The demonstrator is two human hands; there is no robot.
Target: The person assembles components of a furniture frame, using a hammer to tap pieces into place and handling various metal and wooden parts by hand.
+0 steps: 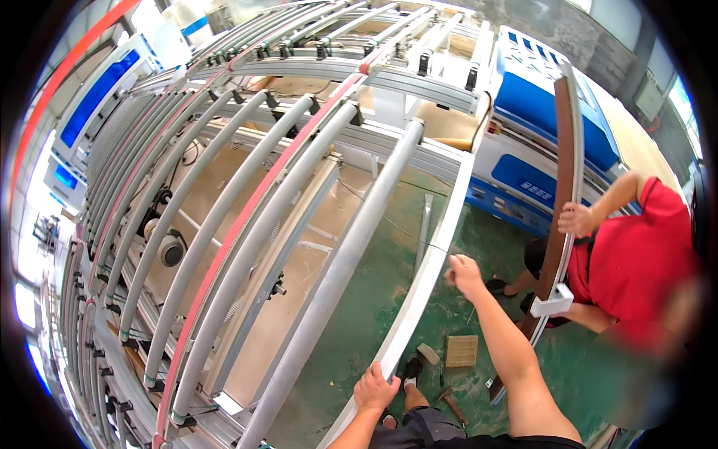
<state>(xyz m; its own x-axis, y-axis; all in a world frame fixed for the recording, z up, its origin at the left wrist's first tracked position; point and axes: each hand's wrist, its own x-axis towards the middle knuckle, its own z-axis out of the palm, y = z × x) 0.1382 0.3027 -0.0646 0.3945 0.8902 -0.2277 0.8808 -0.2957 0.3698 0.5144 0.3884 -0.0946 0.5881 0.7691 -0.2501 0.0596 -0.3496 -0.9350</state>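
My left hand (375, 388) is closed over the near part of a long white bar (419, 288), which runs away from me along the right side of a roller conveyor. Off the bar's right edge, about halfway up, is my right hand (465, 275), its fingers curled together. A thin dark wire (407, 232) crosses the bar and reaches toward those fingers. Whatever they pinch is too small to make out. The nearest grey roller (348, 269) of the conveyor lies left of the bar.
At right, a co-worker in a red shirt (636, 254) holds a long brown-and-silver profile (561, 172) upright. A blue-and-white machine (523, 183) stands beyond. On the green floor lie a wooden block (461, 351), a hammer (452, 405) and a metal tube (423, 228).
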